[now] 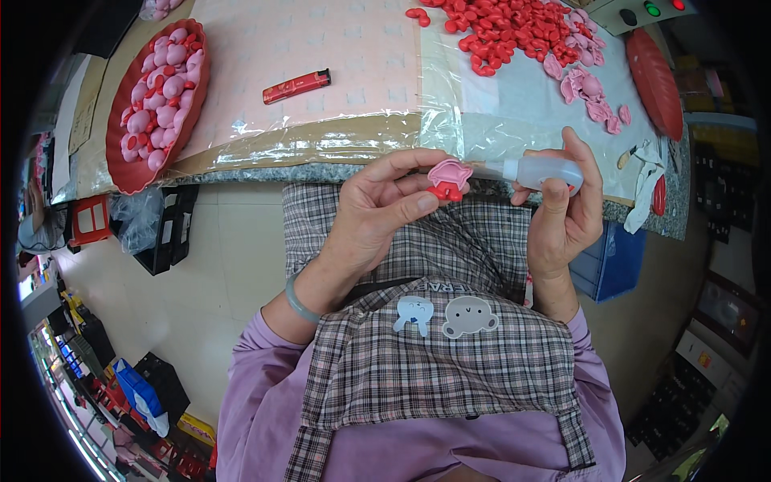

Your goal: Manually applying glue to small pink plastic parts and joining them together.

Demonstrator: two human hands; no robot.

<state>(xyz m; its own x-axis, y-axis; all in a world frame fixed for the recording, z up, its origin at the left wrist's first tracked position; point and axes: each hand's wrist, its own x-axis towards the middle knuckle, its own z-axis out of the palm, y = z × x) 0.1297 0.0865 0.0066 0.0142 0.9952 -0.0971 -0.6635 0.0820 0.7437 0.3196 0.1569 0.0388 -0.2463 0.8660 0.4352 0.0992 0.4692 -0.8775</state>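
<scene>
My left hand pinches a small hollow pink plastic piece with a red plastic part at its lower edge. Thumb and fingers are closed around its left side. In my right hand lies a translucent squeeze bottle, gripped between thumb and fingers. The bottle is held nearly level, its thin nozzle aimed left at the pink piece. Whether the tip touches the piece, I cannot tell. Both hands are just off the table's near edge, above my checked apron.
On the plastic-covered table, a red oval tray of pink and red pieces stands left. A red lighter lies mid-table. Red pieces and pink shells are heaped right, near another red tray and a white cloth.
</scene>
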